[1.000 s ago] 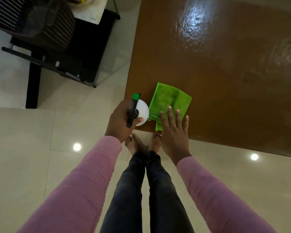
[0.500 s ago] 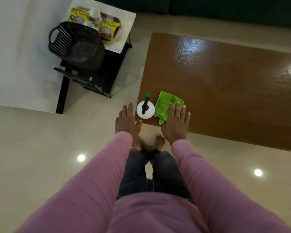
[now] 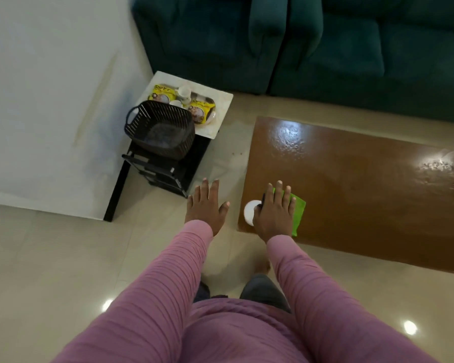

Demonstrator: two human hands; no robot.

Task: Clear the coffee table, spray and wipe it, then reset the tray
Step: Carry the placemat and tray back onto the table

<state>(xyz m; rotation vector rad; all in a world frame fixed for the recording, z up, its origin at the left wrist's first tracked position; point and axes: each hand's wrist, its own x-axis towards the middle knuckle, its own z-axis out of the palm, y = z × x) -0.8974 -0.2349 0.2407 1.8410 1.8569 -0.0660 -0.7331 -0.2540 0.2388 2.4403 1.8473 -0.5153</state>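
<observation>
Both hands extend forward from ribbed pink sleeves (image 3: 168,284), fingers straight and spread, gripping nothing; the left hand (image 3: 206,208) hovers over pale floor tile (image 3: 50,258); the right hand (image 3: 274,214) overlaps the folded green cloth (image 3: 299,209) and round white spray bottle (image 3: 250,212) at the lower-left corner of the glossy brown coffee table (image 3: 364,195), contact unclear; the tray (image 3: 199,96) sits upper centre-left behind a black slatted basket (image 3: 160,132)

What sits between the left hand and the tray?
In the head view, the black basket and the side table's dark frame lie between the left hand and the tray.
</observation>
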